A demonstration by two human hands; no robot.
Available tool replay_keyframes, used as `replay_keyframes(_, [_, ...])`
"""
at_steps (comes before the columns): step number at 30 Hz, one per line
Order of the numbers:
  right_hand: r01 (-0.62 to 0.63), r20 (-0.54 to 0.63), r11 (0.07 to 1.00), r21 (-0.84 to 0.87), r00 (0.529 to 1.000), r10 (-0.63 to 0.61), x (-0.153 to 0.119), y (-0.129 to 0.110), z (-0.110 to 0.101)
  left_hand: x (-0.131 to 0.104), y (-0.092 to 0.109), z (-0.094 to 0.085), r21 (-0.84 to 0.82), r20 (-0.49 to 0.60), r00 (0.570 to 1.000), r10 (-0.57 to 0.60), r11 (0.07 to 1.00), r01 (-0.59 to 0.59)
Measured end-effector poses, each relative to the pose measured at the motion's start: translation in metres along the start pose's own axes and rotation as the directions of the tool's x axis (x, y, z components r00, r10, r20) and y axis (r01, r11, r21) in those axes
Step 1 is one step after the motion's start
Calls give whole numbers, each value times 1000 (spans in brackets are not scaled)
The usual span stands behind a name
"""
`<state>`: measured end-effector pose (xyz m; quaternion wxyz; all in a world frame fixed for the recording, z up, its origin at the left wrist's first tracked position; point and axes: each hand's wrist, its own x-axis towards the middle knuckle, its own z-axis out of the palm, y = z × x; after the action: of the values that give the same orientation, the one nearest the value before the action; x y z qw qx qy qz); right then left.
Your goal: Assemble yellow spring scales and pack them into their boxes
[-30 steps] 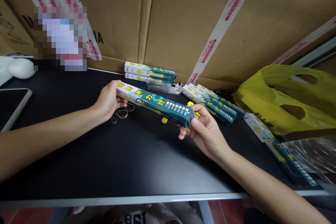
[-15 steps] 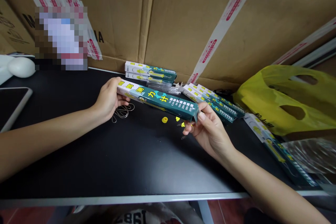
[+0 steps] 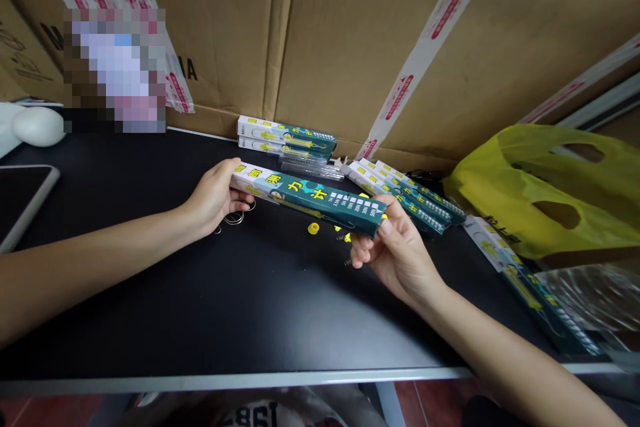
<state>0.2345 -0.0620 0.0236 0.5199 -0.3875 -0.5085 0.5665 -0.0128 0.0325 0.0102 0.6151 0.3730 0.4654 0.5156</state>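
A long green-and-white spring scale box (image 3: 305,193) is held up above the black table (image 3: 240,320), tilted down to the right. My left hand (image 3: 215,200) is closed around its white end. At the green end, my right hand (image 3: 400,240) pinches the end flap between thumb and fingers. The inside of the box is hidden. Below it on the table lie a yellow plastic cap (image 3: 313,229), small yellow parts (image 3: 347,237) and thin springs, partly covered by my right hand. Metal wire hooks (image 3: 234,217) show beside my left hand.
Two stacked boxes (image 3: 285,137) stand at the back, with clear plastic tubes (image 3: 310,165) in front. Several more boxes (image 3: 400,193) lie to their right, and another box (image 3: 530,287) further right. A yellow bag (image 3: 500,180) and a tablet (image 3: 30,200) flank them. Cardboard (image 3: 330,47) rises behind.
Both hands and the spring scale box have shifted slightly right and down. The box's green end, which had a flap sticking out, now looks closed under my right fingers.
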Motion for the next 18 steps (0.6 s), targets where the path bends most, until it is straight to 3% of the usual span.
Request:
replay_keyframes(5, [72, -47, 997, 29, 996, -70, 8, 0, -6, -1, 0, 0, 11, 54, 998, -33, 999, 32])
replay_keyframes(9, [142, -80, 973, -179, 984, -159, 14, 0, -16, -1, 0, -1, 28, 63, 998, 13, 999, -15])
replay_keyframes(13, [215, -68, 843, -493, 957, -283, 12, 1, -21, -4, 1, 0, 52, 39, 995, 96, 994, -98])
replay_keyframes(18, [215, -28, 641, -737, 938, -347, 9, -1, -25, -6, 3, 1, 96, 26, 964, 265, 959, -267])
